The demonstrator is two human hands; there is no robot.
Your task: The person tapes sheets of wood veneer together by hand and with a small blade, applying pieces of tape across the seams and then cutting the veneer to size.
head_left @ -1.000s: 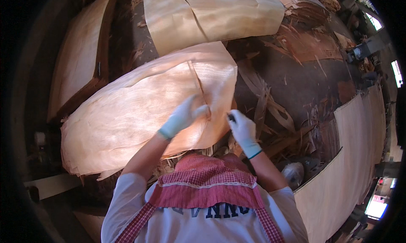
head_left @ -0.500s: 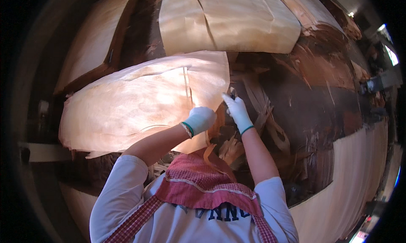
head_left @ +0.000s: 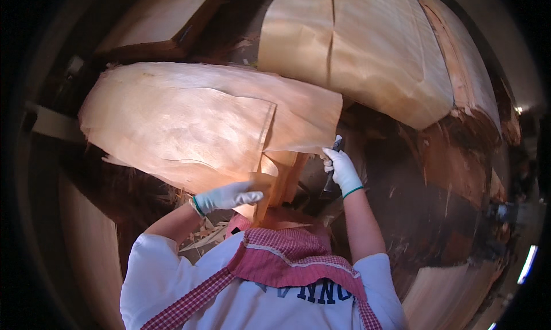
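A stack of pale wood veneer sheets [head_left: 178,117] lies before me, its upper sheets wavy and split near the right. My left hand [head_left: 229,197], in a white glove with green cuff trim, is by the stack's near edge, fingers stretched out, their tips blurred. Just beyond those fingertips a narrow veneer piece [head_left: 263,206] hangs down toward my apron; whether they touch it I cannot tell. My gloved right hand [head_left: 344,172] is closed around a slim dark utility knife [head_left: 329,182] with a pale upper end, beside the stack's right corner.
More veneer stacks stand around: a large creased one [head_left: 367,48] at the far right, another [head_left: 160,14] at the far left, and one [head_left: 447,295] near right. Torn brown veneer [head_left: 453,163] lies at right. Scraps [head_left: 206,235] litter the floor by my left forearm.
My left hand has moved left and down from the veneer, its closed fingers now stretched out. My right hand has shifted slightly right and down with the knife. The view has turned.
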